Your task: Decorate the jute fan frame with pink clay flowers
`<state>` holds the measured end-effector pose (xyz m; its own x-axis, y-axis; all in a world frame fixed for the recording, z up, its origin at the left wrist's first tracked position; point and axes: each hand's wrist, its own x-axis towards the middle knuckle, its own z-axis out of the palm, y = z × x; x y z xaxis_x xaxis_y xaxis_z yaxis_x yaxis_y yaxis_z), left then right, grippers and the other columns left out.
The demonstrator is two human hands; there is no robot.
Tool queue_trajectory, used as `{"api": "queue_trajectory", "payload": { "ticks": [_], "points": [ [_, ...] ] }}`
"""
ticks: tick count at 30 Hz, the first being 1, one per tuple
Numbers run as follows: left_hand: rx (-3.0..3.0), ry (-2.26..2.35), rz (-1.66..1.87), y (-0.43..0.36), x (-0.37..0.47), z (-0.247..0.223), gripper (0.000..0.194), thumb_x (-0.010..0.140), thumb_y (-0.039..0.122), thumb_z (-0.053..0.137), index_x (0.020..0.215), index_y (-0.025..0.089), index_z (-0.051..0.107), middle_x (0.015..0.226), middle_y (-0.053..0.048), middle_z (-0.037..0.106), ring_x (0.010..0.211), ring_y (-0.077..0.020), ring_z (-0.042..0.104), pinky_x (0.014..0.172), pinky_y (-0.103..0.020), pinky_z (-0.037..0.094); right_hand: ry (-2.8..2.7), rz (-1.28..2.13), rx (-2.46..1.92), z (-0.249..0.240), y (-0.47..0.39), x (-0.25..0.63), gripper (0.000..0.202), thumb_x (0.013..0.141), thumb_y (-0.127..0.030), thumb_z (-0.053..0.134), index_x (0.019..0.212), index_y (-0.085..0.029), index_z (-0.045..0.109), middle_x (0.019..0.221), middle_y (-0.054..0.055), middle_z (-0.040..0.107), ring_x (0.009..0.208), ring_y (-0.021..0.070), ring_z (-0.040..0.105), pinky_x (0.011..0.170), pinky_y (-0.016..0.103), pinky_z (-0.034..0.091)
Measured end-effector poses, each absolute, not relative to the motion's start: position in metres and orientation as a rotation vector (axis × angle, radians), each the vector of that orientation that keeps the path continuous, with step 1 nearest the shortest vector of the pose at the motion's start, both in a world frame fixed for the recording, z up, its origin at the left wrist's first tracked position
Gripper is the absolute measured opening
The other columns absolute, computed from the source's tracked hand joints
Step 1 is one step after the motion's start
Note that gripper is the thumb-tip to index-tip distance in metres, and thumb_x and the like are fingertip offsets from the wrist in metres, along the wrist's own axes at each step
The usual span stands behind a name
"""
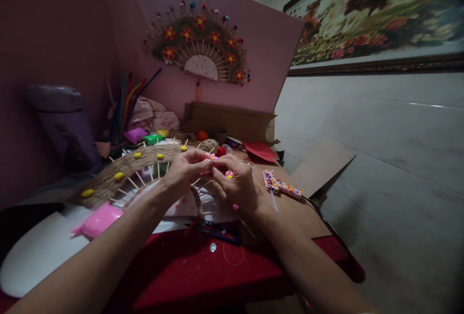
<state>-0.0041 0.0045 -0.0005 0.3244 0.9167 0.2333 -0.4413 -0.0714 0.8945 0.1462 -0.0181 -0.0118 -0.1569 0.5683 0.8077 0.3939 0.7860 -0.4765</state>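
My left hand [184,171] and my right hand [237,183] meet over the fan-shaped craft. Between the fingertips of both is a small pink flower [211,156], pinched from either side and partly covered. Beneath them lies the twine-wrapped fan [147,159], with thin sticks and yellow ovals along its arc. Another pink flower with a yellow centre [229,175] shows by my right fingers, on or near the fan's right part.
A pink clay packet [99,220] lies left on the red cloth [195,270]. A patterned glue gun [282,186] rests on cardboard [300,217] at right. Scissors [221,232] and a clear gem [212,247] are in front. A finished fan [199,36] hangs behind.
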Motion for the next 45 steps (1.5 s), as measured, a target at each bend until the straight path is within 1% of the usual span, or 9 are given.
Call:
{"api": "queue_trajectory", "payload": {
  "ticks": [5,7,11,13,20,26,36,41,45],
  "points": [
    [1.092,0.581,1.254,0.004,-0.005,0.003,0.026,0.056,0.016,0.081,0.074,0.01,0.063,0.066,-0.005,0.068,0.056,-0.0152,0.065,0.053,-0.025,0.052,-1.493,0.732,-0.758,-0.011,-0.015,0.144,0.012,0.077,-0.029,0.068,0.08,-0.018,0.068,0.069,0.0,0.065,0.058,0.0106,0.058,0.056,0.024,0.049],
    [1.062,0.577,1.256,0.004,-0.006,0.003,0.027,0.058,0.016,0.08,0.079,0.011,0.063,0.07,-0.006,0.069,0.057,-0.0151,0.065,0.052,-0.024,0.052,-1.493,0.807,-0.753,-0.011,-0.013,0.146,0.014,0.078,-0.031,0.068,0.083,-0.018,0.069,0.07,0.0,0.065,0.058,0.0103,0.058,0.054,0.024,0.049],
    [1.093,0.584,1.234,0.005,-0.008,0.002,0.025,0.065,0.023,0.077,0.083,0.01,0.064,0.066,-0.005,0.067,0.052,-0.0114,0.061,0.049,-0.022,0.05,-1.623,0.536,-0.722,-0.016,-0.007,0.151,0.022,0.08,-0.026,0.066,0.101,-0.023,0.069,0.09,0.003,0.065,0.073,0.0124,0.061,0.065,0.026,0.052],
    [1.108,0.601,1.241,0.006,-0.008,0.0,0.026,0.066,0.026,0.077,0.082,0.01,0.065,0.066,-0.004,0.066,0.051,-0.0105,0.06,0.047,-0.021,0.048,-1.711,0.39,-0.678,-0.019,-0.005,0.153,0.025,0.079,-0.023,0.067,0.105,-0.024,0.067,0.091,0.003,0.065,0.079,0.0137,0.061,0.072,0.028,0.052],
    [1.149,0.619,1.225,0.006,-0.007,0.0,0.029,0.064,0.031,0.079,0.078,0.01,0.065,0.065,-0.004,0.065,0.052,-0.0111,0.06,0.05,-0.022,0.049,-1.866,0.12,-0.702,-0.019,-0.008,0.155,0.013,0.083,-0.02,0.062,0.095,-0.019,0.066,0.084,0.004,0.066,0.075,0.0141,0.06,0.069,0.027,0.049],
    [1.126,0.616,1.174,0.007,-0.008,-0.001,0.026,0.055,0.018,0.081,0.071,0.012,0.062,0.065,-0.005,0.067,0.054,-0.0124,0.062,0.052,-0.023,0.049,-1.92,0.01,-0.687,-0.015,-0.01,0.155,0.011,0.087,-0.02,0.057,0.092,-0.018,0.066,0.085,0.005,0.069,0.079,0.0149,0.062,0.074,0.028,0.048],
    [1.136,0.628,1.163,0.005,-0.007,0.001,0.027,0.052,0.016,0.08,0.071,0.012,0.062,0.064,-0.004,0.066,0.051,-0.0127,0.06,0.047,-0.022,0.045,-1.916,0.069,-0.737,-0.016,-0.01,0.155,0.01,0.083,-0.019,0.06,0.089,-0.02,0.068,0.084,0.003,0.07,0.078,0.0155,0.063,0.074,0.029,0.048],
    [1.188,0.713,1.187,0.004,-0.004,0.002,0.022,0.049,0.01,0.076,0.062,0.012,0.058,0.049,0.001,0.058,0.039,-0.0092,0.052,0.038,-0.018,0.036,-1.978,0.153,-0.721,-0.016,-0.01,0.154,0.012,0.083,-0.022,0.059,0.089,-0.02,0.07,0.086,0.005,0.071,0.079,0.0164,0.063,0.077,0.032,0.049],
    [1.147,0.681,1.132,0.004,-0.005,0.002,0.018,0.05,0.006,0.071,0.058,0.013,0.056,0.047,0.002,0.056,0.037,-0.0076,0.049,0.036,-0.016,0.032,-1.856,0.425,-0.746,-0.013,-0.012,0.154,0.012,0.077,-0.029,0.066,0.073,-0.018,0.068,0.07,0.002,0.066,0.063,0.0132,0.059,0.062,0.028,0.047]
  ]
}}
